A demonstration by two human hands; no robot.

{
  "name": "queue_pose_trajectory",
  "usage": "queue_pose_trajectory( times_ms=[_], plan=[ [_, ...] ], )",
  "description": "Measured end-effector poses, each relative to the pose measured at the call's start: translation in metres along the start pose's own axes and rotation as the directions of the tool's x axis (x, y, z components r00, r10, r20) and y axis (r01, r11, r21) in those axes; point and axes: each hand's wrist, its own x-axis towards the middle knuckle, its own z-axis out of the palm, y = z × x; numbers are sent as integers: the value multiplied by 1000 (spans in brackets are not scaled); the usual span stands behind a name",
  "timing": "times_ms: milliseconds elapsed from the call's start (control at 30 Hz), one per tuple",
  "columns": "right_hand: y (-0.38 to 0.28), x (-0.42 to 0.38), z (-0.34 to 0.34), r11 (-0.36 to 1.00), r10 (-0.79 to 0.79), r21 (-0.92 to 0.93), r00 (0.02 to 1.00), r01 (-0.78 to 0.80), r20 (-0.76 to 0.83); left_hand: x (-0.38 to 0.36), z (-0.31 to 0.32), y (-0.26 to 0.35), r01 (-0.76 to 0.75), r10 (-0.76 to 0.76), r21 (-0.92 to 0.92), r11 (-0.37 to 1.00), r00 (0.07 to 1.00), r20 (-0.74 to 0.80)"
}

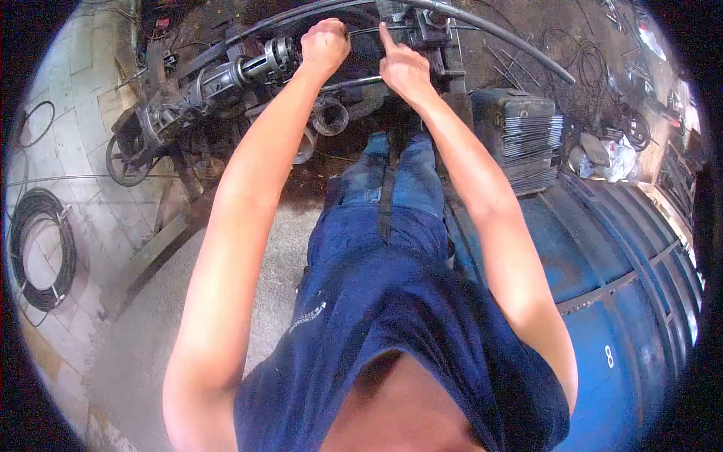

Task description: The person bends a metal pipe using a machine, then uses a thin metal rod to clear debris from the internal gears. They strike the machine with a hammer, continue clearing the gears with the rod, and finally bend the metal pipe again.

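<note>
At the top of the head view, my left hand [326, 47] is closed in a fist beside the chuck end of a greasy lathe-like machine [218, 81]. A thin metal rod [365, 31] comes out of the fist and runs right toward a dark metal block [433, 26]. My right hand [405, 69] has its index finger stretched out, with the tip at the rod; its other fingers are curled, and nothing shows in them. A thicker bar [352, 84] lies below both hands. The inside of my left fist is hidden.
A long curved pipe [512, 45] arches over the machine. At right stand a stack of thin metal rods or plates [531, 132] and a large blue ribbed metal surface [602, 264]. A black cable coil [64, 264] lies on the left floor; a handwheel [124, 160] sticks out nearby.
</note>
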Motion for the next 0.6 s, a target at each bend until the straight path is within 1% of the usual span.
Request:
queue_pose_trajectory(
  times_ms=[33,100,167,200,267,300,367,400,467,500,533,600],
  plan=[
    [1,-6,0,1000,-2,-12,1000,2,18,0,-1,1,2,-2,-11,1000,1000,-21],
    [4,-15,6,1000,-4,-26,999,5,38,0,-4,2,5,-5,-20,1000,1000,-6],
    [10,-25,23,998,-8,-55,999,6,-38,-1,-3,2,5,-5,-31,1000,1000,13],
    [9,-27,22,998,-7,-57,999,5,-37,0,-3,2,0,0,-23,1000,1000,4],
    [7,-31,21,998,-50,20,988,54,-148,0,-3,2,-4,4,-13,1000,1000,-6],
    [3,-28,17,998,-50,23,988,54,-145,-1,-10,6,-13,13,-20,1000,1000,-1],
    [-6,-18,6,1000,-11,27,981,16,-191,-2,-11,8,-24,24,-26,999,1000,10],
    [-6,-15,8,1000,-7,28,982,13,-191,-1,-8,7,2,-2,-7,1000,1000,5],
    [-6,-9,11,999,-42,-27,976,37,-212,-1,-2,5,26,-26,11,1000,1000,-1],
    [-8,-12,8,1000,-11,-31,992,7,-128,-1,-2,4,2,-2,3,1000,1000,-26],
    [-8,-15,8,999,-11,-31,991,7,-130,-2,-1,4,-21,21,-4,1000,998,-52],
    [-3,-24,17,1000,16,14,999,-15,-47,0,3,2,5,-5,7,1000,999,-41]
  ],
)
